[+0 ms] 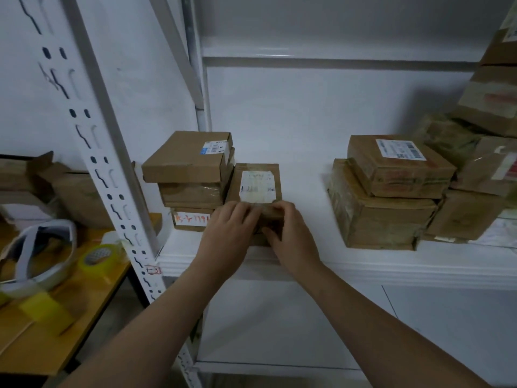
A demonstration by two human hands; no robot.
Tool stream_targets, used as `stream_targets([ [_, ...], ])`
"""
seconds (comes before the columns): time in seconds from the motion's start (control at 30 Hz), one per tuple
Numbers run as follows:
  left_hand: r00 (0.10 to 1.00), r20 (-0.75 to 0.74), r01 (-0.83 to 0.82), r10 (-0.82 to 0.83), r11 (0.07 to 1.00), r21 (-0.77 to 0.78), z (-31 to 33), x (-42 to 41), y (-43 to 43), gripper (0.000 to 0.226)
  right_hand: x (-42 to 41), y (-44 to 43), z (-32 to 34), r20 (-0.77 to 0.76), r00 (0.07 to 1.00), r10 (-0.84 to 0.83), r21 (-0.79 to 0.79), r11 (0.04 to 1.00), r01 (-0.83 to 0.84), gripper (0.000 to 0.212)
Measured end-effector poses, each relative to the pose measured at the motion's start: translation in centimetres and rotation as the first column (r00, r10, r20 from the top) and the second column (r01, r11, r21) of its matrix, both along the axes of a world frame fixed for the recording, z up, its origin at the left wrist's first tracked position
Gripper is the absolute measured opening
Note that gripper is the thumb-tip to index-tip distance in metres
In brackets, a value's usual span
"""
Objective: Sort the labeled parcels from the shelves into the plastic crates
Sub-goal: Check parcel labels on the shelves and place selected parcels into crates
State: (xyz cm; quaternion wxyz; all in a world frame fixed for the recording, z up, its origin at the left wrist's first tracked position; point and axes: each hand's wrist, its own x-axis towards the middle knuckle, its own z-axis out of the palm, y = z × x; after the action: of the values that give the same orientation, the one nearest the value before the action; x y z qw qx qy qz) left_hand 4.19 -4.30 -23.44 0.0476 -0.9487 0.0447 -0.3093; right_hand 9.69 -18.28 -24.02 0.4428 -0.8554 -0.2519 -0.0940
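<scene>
Both hands hold the near end of a small labeled parcel (258,184): the left hand (228,232) curls its fingers over the top edge, and the right hand (291,233) grips the same end from the right. This parcel lies flat on the white shelf board (305,163). A big pile of cartons (391,197) stands well apart at right, a stack of three cartons (190,175) just beside it at left, and a yellow tape roll (96,260) further left
</scene>
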Motion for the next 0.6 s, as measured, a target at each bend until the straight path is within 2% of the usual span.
stream_targets([
  [0.13,0.998,-0.057,0.000,-0.001,1.000,-0.005,0.3,0.7,0.0,0.043,0.1,0.2,0.2,-0.010,1.000,0.008,-0.045,0.999,-0.008,0.055],
  [0.27,0.999,-0.053,-0.009,0.007,1.000,-0.022,0.7,1.1,-0.4,0.035,-0.8,-1.4,0.9,0.087,0.996,0.013,-0.096,0.995,-0.005,0.055],
  [0.4,0.997,0.006,0.077,-0.076,0.994,-0.074,1.3,1.4,-2.8,0.038,-1.7,-5.3,2.7,0.223,0.975,-0.023,-0.047,0.998,0.034,0.038],
  [0.6,0.962,0.060,0.272,-0.265,0.936,-0.225,3.8,3.7,-10.2,0.048,-1.2,-14.3,6.0,0.324,0.918,-0.227,0.007,0.971,0.237,0.019],
])
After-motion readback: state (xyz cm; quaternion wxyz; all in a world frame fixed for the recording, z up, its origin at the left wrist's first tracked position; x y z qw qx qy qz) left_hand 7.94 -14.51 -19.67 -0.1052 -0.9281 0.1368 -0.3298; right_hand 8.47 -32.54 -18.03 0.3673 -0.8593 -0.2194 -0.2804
